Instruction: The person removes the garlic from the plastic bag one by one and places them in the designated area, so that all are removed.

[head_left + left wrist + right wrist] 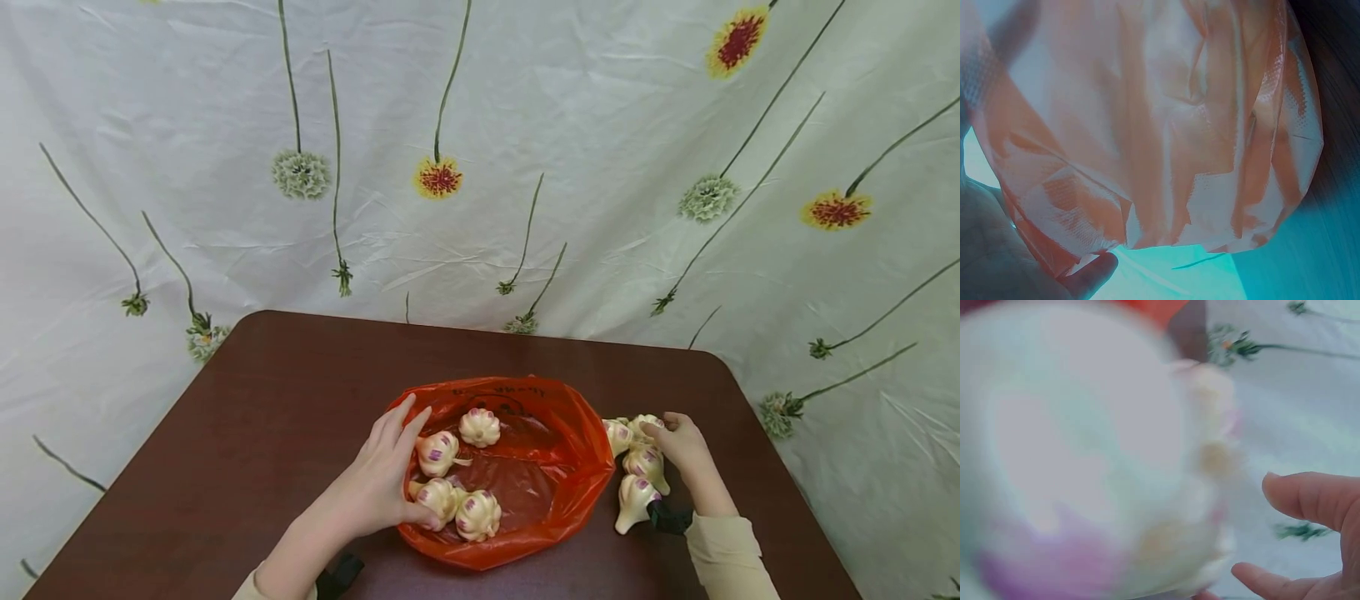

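Observation:
A red plastic bag stands with its mouth spread wide on the table. Inside it lie several garlic bulbs with purple marks. My left hand holds the bag's left rim, thumb over the front edge beside a bulb and fingers along the side. The left wrist view shows the crinkled outer wall of the bag. Right of the bag is a group of garlic bulbs. My right hand reaches over their far end, fingertips right at a bulb. In the right wrist view its thumb and fingers are spread beside blurred garlic.
The dark brown table has rounded far corners. Behind it hangs a pale cloth printed with flowers and stems. Dark bands sit at both wrists, the right one close to the nearest loose bulb.

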The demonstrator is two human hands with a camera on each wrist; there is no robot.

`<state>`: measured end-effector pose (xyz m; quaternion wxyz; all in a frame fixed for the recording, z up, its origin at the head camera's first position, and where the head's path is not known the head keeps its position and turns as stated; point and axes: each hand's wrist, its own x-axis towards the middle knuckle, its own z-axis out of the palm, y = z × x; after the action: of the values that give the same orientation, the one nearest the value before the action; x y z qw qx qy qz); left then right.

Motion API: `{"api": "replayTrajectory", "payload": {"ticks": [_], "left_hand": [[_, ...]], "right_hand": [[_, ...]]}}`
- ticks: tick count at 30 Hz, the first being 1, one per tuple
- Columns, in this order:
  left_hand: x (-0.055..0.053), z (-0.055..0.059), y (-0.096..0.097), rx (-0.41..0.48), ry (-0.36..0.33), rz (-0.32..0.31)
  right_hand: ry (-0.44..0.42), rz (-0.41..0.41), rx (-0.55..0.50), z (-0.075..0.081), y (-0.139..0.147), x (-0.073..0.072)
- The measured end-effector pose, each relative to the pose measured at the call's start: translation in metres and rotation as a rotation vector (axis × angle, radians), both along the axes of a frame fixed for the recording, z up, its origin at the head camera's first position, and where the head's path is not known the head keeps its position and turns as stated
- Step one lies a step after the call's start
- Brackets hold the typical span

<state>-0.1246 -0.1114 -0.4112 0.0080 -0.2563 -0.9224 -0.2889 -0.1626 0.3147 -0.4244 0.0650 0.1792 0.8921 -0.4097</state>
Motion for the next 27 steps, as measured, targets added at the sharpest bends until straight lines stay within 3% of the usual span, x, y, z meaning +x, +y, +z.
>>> {"api": "replayTrajectory", "payload": {"ticks": [7, 13, 21, 27], "left_hand": [[0.0, 0.001, 0.0, -0.001, 0.005, -0.004], [0.0, 0.002, 0.0, 0.0, 0.009, -0.003], [0.001, 0.003, 0.001, 0.004, 0.004, -0.006], [0.001, 0.003, 0.001, 0.004, 0.002, -0.006]], "right_hand": [[0.021, 0.041, 0.024, 0.033, -0.019, 0.003], [0.095, 0.074, 0.004, 0.06, -0.042, 0.01], [0.296, 0.084, -0.044, 0.093, -0.076, 0.016], [0.44, 0.15, -0.124, 0.101, -0.104, 0.015]]}}
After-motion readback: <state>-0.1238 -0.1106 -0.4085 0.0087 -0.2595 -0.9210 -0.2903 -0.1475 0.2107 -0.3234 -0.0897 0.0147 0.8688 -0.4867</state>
